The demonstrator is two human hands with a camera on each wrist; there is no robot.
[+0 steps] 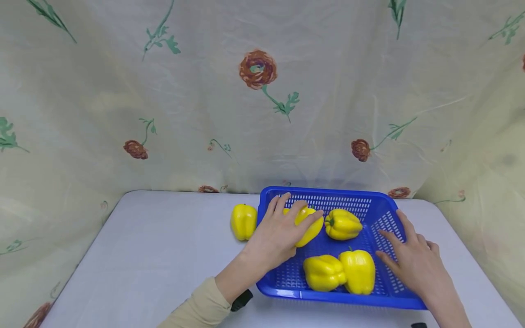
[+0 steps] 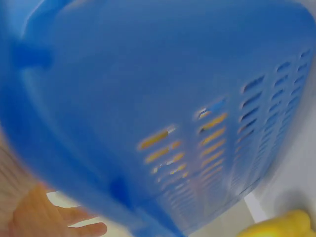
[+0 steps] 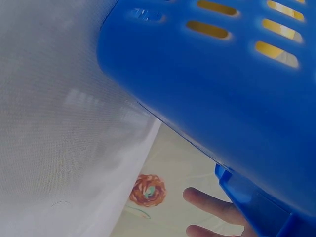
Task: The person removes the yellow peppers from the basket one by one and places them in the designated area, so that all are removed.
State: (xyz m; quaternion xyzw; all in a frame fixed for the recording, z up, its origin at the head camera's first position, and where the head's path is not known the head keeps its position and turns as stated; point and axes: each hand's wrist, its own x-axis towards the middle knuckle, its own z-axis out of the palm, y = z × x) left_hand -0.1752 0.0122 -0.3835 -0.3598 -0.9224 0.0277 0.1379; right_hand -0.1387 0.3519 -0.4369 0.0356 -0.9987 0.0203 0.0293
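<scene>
In the head view, my left hand (image 1: 279,230) lies over a yellow bell pepper (image 1: 309,232) at the basket's left end, its fingers and thumb spread round the top. The hand hides part of this pepper. My right hand (image 1: 416,259) is at the right rim of the blue plastic basket (image 1: 301,295), fingers loosely spread, some reaching over the rim, with nothing in them. Another bell pepper (image 1: 343,224) lies beside the left hand's one. Two more, one on its side (image 1: 324,273) and one more upright pepper (image 1: 358,272), touch near the front wall.
One yellow bell pepper (image 1: 244,222) stands outside, close to the basket's left wall. The left wrist view shows that slotted wall (image 2: 197,84) from outside. Under everything is a white-covered table (image 1: 172,246), with a floral curtain (image 1: 197,100) behind and at the sides.
</scene>
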